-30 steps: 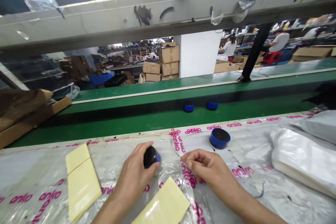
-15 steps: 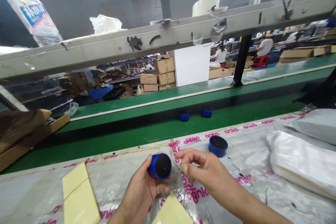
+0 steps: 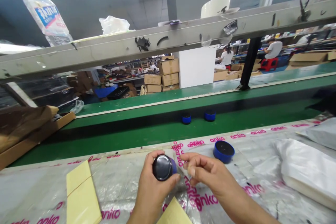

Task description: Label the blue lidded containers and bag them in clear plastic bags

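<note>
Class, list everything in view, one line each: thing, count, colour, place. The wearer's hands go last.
Held round device: one, black and blue, left hand
Loose round devices: three, blue and black, one on sheet, two on green surface
Yellow stacks: two, left and bottom centre
Printed sheet: one, whitish with pink lettering, foreground
White packaging: count unclear, right
Green surface: one, beyond sheet
Bottle: one, clear, upper left
Cartons: several, brown, background and left
People: two, white tops, background right
Left hand: one, centre
Right hand: one, right of centre
</note>
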Motion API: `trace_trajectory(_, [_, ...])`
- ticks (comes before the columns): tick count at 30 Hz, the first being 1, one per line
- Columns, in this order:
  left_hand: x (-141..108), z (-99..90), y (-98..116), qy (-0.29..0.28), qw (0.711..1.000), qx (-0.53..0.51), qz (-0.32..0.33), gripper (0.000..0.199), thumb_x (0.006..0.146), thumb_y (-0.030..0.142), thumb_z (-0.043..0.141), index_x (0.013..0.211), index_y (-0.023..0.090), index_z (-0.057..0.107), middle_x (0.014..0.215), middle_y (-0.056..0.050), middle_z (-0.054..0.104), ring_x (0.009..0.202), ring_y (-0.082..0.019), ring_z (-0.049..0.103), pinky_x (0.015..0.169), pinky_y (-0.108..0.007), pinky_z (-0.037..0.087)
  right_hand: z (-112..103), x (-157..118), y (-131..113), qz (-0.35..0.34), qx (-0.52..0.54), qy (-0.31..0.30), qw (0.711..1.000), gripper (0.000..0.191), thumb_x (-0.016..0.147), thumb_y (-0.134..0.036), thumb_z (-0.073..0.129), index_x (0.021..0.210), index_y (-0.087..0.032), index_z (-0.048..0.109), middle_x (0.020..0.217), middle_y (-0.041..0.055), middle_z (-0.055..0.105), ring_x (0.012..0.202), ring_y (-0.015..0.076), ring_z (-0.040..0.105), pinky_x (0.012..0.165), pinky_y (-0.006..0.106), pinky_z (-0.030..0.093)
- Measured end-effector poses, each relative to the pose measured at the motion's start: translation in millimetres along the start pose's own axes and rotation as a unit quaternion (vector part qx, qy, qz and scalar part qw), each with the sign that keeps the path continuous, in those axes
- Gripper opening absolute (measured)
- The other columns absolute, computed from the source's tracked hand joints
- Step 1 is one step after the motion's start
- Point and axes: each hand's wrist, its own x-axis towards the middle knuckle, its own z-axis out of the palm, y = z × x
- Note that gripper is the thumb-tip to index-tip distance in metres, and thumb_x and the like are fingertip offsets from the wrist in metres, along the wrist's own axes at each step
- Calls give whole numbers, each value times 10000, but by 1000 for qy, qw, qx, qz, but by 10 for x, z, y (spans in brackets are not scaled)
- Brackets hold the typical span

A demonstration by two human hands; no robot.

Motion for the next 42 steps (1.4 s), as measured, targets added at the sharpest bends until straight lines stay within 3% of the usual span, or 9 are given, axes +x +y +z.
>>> trace_trajectory(6, [-50, 55, 7, 11, 1000, -15, 22, 707, 573, 183, 807, 1205, 230, 496, 1142, -45, 653, 987, -237, 645, 880, -331, 472, 31, 27, 71, 3, -4, -2, 1000, 195, 748, -354, 691, 647, -194, 645, 1212, 87, 672, 1065, 313, 602, 877, 398, 424])
trace_trajectory(11, [-59, 98, 6, -6, 1000, -15, 15, 564, 550, 174, 801, 1053, 231, 553, 943, 3, 693, 845, -211, 650, 758, -292, 483, 54, 27, 59, 8, 3, 10, 1000, 213, 734, -360, 699, 622, -191, 633, 1159, 98, 686, 1116, 315, 582, 852, 365, 432])
trace_trajectory(15, [-67, 129, 32, -13, 1000, 2, 10, 516, 554, 222, 812, 1020, 230, 592, 861, 23, 695, 768, -197, 632, 720, -283, 479, 69, 32, 64, 15, 31, 0, 999, 218, 736, -349, 714, 635, -172, 638, 1162, 95, 675, 849, 222, 625, 722, 314, 448])
trace_trajectory(19, [-54, 115, 15, -39, 999, 8, 18, 469, 596, 304, 819, 1016, 221, 628, 815, 16, 694, 732, -199, 612, 686, -282, 476, 87, 27, 58, 23, 59, -5, 998, 242, 740, -354, 732, 649, -154, 629, 1214, 88, 647, 617, 106, 540, 646, 279, 450])
trace_trajectory(28, [-33, 110, -104, -81, 992, -99, -3, 626, 591, 321, 853, 1141, 213, 574, 932, -21, 709, 822, -213, 651, 741, -279, 497, 82, 54, 70, 20, 67, -4, 998, 261, 730, -356, 727, 636, -144, 608, 1209, 79, 649, 551, 72, 510, 615, 265, 422])
trace_trajectory(33, [-79, 119, -113, -121, 982, -147, -4, 674, 722, 440, 761, 1309, 206, 525, 1231, -104, 673, 1152, -287, 625, 999, -367, 456, 60, 47, 23, 20, 59, -2, 998, 260, 759, -365, 713, 641, -155, 614, 1206, 76, 663, 607, 102, 533, 637, 273, 441])
trace_trajectory(35, [-83, 119, -108, -128, 980, -153, -12, 707, 711, 400, 765, 1347, 216, 515, 1308, -111, 640, 1204, -294, 602, 1032, -382, 443, 52, 37, 9, 22, 56, -2, 998, 256, 773, -369, 708, 647, -163, 622, 1192, 76, 672, 668, 134, 566, 649, 278, 453])
trace_trajectory(38, [-60, 108, -112, -122, 983, -138, -12, 750, 646, 280, 783, 1351, 239, 529, 1269, -100, 666, 1135, -295, 645, 1000, -401, 475, 45, 30, 18, 28, 49, 0, 998, 254, 780, -375, 710, 651, -171, 633, 1220, 82, 665, 760, 174, 607, 668, 286, 466])
trace_trajectory(42, [-17, 85, -126, -83, 994, -68, 5, 679, 520, 107, 768, 1170, 238, 625, 1144, -78, 713, 1031, -301, 681, 906, -384, 517, 49, 34, 39, 26, 39, 2, 999, 271, 764, -385, 731, 639, -167, 630, 1230, 93, 663, 755, 183, 624, 709, 312, 476])
